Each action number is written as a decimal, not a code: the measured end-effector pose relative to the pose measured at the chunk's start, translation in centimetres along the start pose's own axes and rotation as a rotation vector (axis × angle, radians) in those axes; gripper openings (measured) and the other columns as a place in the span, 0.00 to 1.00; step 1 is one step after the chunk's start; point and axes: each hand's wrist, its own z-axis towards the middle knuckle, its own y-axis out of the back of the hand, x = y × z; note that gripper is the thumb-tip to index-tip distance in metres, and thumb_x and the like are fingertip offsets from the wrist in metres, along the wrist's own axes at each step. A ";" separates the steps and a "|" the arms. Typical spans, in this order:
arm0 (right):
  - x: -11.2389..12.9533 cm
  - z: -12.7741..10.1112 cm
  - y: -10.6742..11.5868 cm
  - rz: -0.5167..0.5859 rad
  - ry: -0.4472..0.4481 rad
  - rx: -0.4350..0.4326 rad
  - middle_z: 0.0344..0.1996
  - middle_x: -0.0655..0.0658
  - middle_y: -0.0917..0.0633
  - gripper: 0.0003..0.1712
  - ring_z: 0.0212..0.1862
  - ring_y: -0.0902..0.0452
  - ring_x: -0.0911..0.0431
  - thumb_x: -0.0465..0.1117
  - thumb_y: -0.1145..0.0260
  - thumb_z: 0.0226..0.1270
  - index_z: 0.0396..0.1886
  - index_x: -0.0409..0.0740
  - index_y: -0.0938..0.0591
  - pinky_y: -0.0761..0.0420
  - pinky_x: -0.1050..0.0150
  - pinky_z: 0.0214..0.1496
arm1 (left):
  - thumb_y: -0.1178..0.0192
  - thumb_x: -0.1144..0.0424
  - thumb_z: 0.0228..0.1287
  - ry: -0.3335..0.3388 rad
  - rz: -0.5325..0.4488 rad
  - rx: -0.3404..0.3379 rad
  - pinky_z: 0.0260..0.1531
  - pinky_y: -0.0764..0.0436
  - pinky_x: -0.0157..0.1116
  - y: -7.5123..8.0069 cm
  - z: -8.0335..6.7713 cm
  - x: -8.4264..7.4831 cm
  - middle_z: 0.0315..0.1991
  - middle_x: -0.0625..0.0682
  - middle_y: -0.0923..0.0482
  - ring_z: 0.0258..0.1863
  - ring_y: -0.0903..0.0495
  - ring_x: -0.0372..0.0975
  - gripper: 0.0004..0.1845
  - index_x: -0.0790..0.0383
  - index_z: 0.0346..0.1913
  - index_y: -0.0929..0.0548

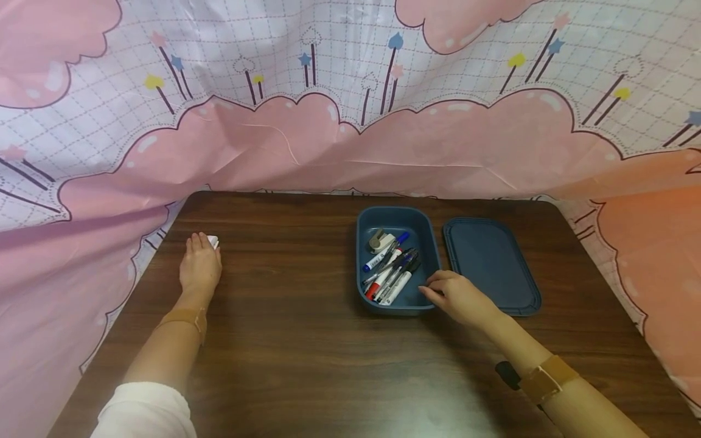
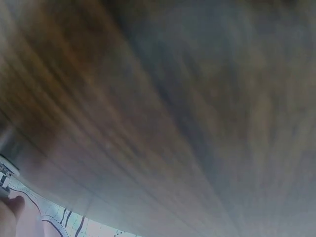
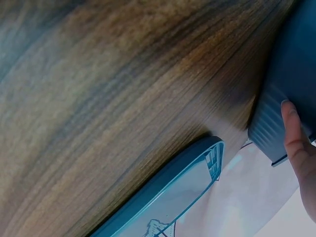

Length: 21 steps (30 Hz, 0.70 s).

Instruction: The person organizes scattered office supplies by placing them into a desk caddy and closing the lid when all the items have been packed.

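My left hand (image 1: 201, 255) lies palm down on the dark wooden table (image 1: 306, 353) near its far left corner. Its fingertips touch a small white object (image 1: 213, 241), mostly hidden under them. My right hand (image 1: 432, 291) is at the near right corner of an open blue box (image 1: 361, 267), fingers curled over the rim. In the right wrist view a finger (image 3: 292, 133) presses the box's ribbed outer wall (image 3: 269, 123). Inside the box lie several pens and markers (image 1: 391, 271) and a small grey item (image 1: 378, 240).
The box's blue lid (image 1: 490, 264) lies flat just right of the box, also seen edge-on as the lid (image 3: 163, 197) in the right wrist view. A pink and white patterned cloth (image 1: 350, 140) drapes around the table's back and sides.
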 end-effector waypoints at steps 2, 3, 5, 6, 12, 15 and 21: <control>0.1 0.0 0.0 0.000 -0.011 0.008 0.33 0.44 0.15 0.09 0.37 0.18 0.53 0.37 0.34 0.64 0.28 0.38 0.12 0.15 0.58 0.38 | 0.50 0.68 0.68 0.006 -0.007 -0.001 0.51 0.21 0.59 -0.1 0.0 0.0 0.59 0.82 0.33 0.58 0.28 0.68 0.26 0.88 0.62 0.36; 0.1 0.0 0.0 -0.001 -0.016 0.011 0.33 0.44 0.15 0.09 0.37 0.18 0.53 0.37 0.34 0.64 0.28 0.38 0.12 0.15 0.58 0.38 | 0.52 0.70 0.68 0.009 -0.012 0.002 0.49 0.21 0.60 0.0 -0.1 0.0 0.58 0.82 0.32 0.56 0.27 0.68 0.26 0.88 0.62 0.36; 0.1 0.0 0.0 -0.004 -0.025 0.016 0.33 0.44 0.15 0.09 0.37 0.18 0.54 0.37 0.34 0.64 0.28 0.38 0.12 0.15 0.58 0.38 | 0.54 0.73 0.67 0.013 -0.018 0.010 0.45 0.20 0.60 0.0 -0.1 0.0 0.56 0.82 0.30 0.51 0.24 0.68 0.25 0.88 0.62 0.37; 0.2 0.1 0.0 -0.005 -0.026 0.015 0.33 0.44 0.15 0.09 0.37 0.18 0.54 0.37 0.34 0.64 0.28 0.38 0.12 0.15 0.58 0.38 | 0.55 0.74 0.66 0.015 -0.018 0.014 0.43 0.19 0.60 0.0 -0.1 0.0 0.54 0.82 0.29 0.49 0.23 0.68 0.24 0.88 0.62 0.36; 0.2 0.1 0.1 0.005 -0.013 0.011 0.33 0.44 0.15 0.09 0.37 0.18 0.54 0.37 0.34 0.64 0.27 0.38 0.12 0.15 0.59 0.37 | 0.47 0.77 0.57 -0.020 -0.003 -0.001 0.33 0.18 0.60 0.1 -0.2 0.0 0.46 0.79 0.25 0.37 0.20 0.67 0.27 0.87 0.61 0.34; 0.2 0.1 0.1 0.003 -0.010 0.018 0.33 0.44 0.15 0.09 0.37 0.18 0.54 0.37 0.34 0.64 0.27 0.38 0.12 0.15 0.59 0.37 | 0.46 0.78 0.55 -0.044 -0.007 -0.027 0.34 0.18 0.59 -0.1 -0.2 0.2 0.47 0.78 0.25 0.40 0.20 0.67 0.28 0.86 0.61 0.34; 0.0 0.1 0.0 -0.002 -0.007 0.012 0.32 0.44 0.15 0.09 0.36 0.18 0.54 0.37 0.34 0.64 0.26 0.38 0.12 0.15 0.59 0.36 | 0.45 0.80 0.54 -0.105 -0.009 -0.110 0.37 0.17 0.58 -0.1 -0.1 0.1 0.49 0.78 0.25 0.45 0.20 0.65 0.27 0.86 0.60 0.32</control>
